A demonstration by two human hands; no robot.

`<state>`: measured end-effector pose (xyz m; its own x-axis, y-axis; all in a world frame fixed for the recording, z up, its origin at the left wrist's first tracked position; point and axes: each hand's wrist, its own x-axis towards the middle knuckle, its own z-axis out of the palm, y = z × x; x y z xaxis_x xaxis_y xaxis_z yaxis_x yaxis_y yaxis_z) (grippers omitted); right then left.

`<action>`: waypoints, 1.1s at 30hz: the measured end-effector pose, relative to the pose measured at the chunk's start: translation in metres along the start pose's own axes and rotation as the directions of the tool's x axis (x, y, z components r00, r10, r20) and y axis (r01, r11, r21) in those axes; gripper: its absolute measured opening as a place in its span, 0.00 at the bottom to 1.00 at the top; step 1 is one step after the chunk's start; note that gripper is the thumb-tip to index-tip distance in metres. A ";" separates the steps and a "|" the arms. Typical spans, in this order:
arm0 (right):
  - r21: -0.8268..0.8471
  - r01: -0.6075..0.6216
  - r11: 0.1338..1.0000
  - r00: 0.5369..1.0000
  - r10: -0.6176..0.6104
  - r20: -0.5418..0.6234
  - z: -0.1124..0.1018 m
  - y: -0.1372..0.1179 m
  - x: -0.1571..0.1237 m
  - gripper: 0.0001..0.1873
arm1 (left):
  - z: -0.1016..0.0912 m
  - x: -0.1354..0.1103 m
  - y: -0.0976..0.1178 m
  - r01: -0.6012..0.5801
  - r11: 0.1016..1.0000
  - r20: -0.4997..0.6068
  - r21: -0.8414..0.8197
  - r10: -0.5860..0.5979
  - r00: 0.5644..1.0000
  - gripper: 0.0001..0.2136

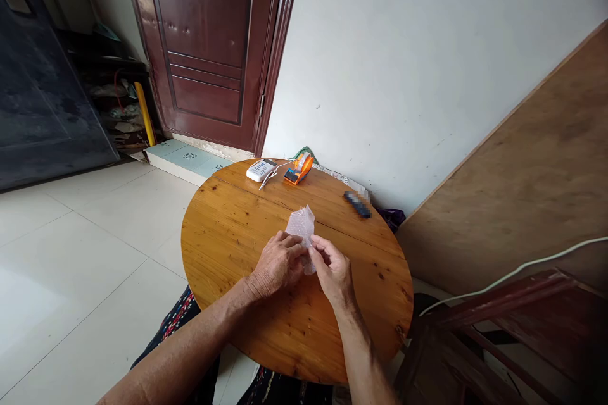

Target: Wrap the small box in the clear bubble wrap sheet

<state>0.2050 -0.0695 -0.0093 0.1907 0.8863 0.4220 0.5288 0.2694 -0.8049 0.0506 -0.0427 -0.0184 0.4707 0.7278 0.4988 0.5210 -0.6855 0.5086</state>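
A small piece of clear bubble wrap (301, 224) lies on the round wooden table (228, 234) in front of me. My left hand (278, 264) is closed on its near left edge, fingers curled over it. My right hand (332, 269) pinches the wrap's near right edge with thumb and fingertips. Both hands meet over the middle of the table, and the far end of the wrap sticks up past my fingers.
At the table's far edge sit a white device (260, 169) with a cable, an orange tape dispenser (298, 169) and a small dark object (357, 204). A brown door (209, 44) stands behind, a wooden board (522, 190) leans right, a wooden chair (513, 329) is near right.
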 end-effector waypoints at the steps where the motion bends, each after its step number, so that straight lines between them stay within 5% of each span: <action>1: -0.006 -0.006 1.000 1.000 0.006 0.010 -0.001 -0.001 0.000 0.18 | 0.000 0.000 0.000 0.007 1.000 -0.003 -0.009 -0.007 1.000 0.16; 13: 0.088 -0.042 0.995 0.983 0.025 0.181 0.001 0.000 -0.003 0.19 | -0.003 -0.001 0.003 0.064 0.993 -0.041 -0.099 -0.068 0.997 0.15; 33: -0.062 0.039 0.997 0.982 -0.027 0.190 0.003 -0.002 -0.004 0.20 | -0.008 -0.002 0.003 0.108 0.969 -0.050 -0.223 -0.122 0.991 0.16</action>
<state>0.2007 -0.0726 -0.0103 0.0163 0.9342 0.3564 0.5859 0.2799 -0.7605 0.0458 -0.0465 -0.0118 0.3669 0.8043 0.4675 0.3968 -0.5898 0.7033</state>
